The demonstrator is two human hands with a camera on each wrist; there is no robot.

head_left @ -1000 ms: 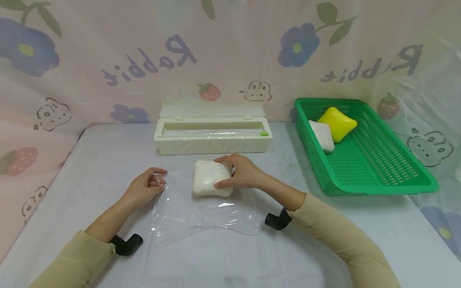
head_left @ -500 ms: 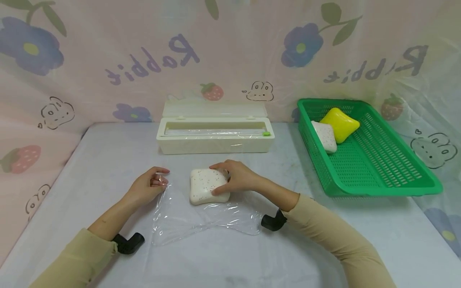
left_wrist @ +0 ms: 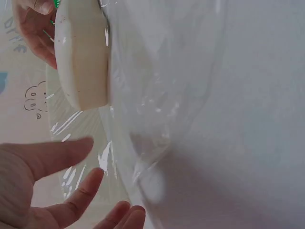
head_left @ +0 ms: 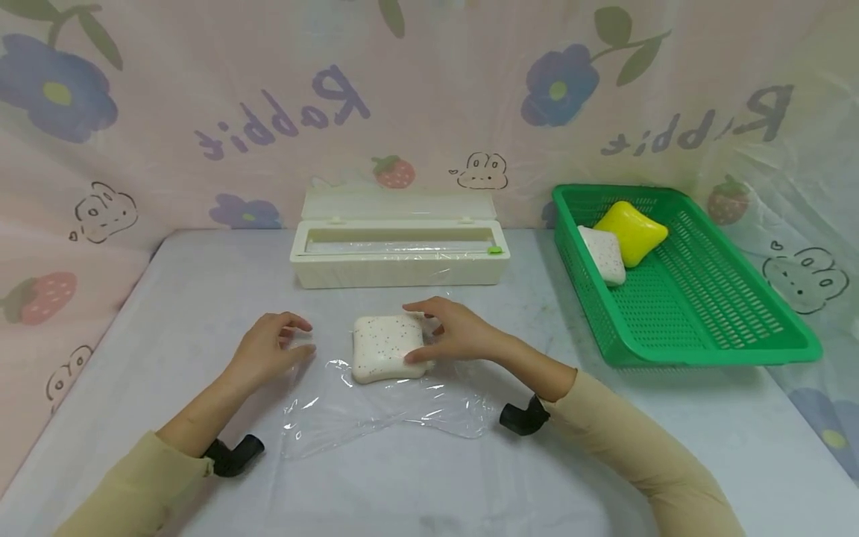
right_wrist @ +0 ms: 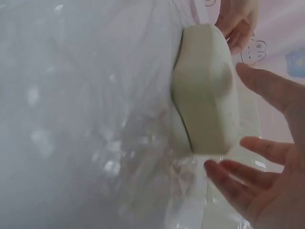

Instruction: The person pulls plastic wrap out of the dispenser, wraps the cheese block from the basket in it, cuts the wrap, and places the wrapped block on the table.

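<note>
A white, speckled, pillow-shaped block (head_left: 387, 348) lies flat on a sheet of clear plastic wrap (head_left: 403, 418) spread on the table. My right hand (head_left: 452, 332) is at the block's right side, fingers and thumb spread; the right wrist view shows the thumb (right_wrist: 269, 88) and fingers standing apart from the block (right_wrist: 205, 95). Beside the wrap's left edge hovers my left hand (head_left: 268, 347), thumb and fingers parted and holding nothing. In the left wrist view, the loose wrap (left_wrist: 157, 95) passes beyond the left fingers (left_wrist: 86, 191).
Behind the wrap stands a long cream wrap dispenser (head_left: 399, 272), lid raised, with a small green slider (head_left: 495, 250) on its edge. At right a green basket (head_left: 725, 350) holds a yellow pillow-shaped block (head_left: 631, 233) and a speckled white one (head_left: 604, 255). A printed curtain (head_left: 416, 97) hangs behind.
The right hand has brought the tilted block toward me, laid it flat on the wrap and loosened its grip, shifting slightly right. The left thumb has parted from its fingers at the wrap's edge.
</note>
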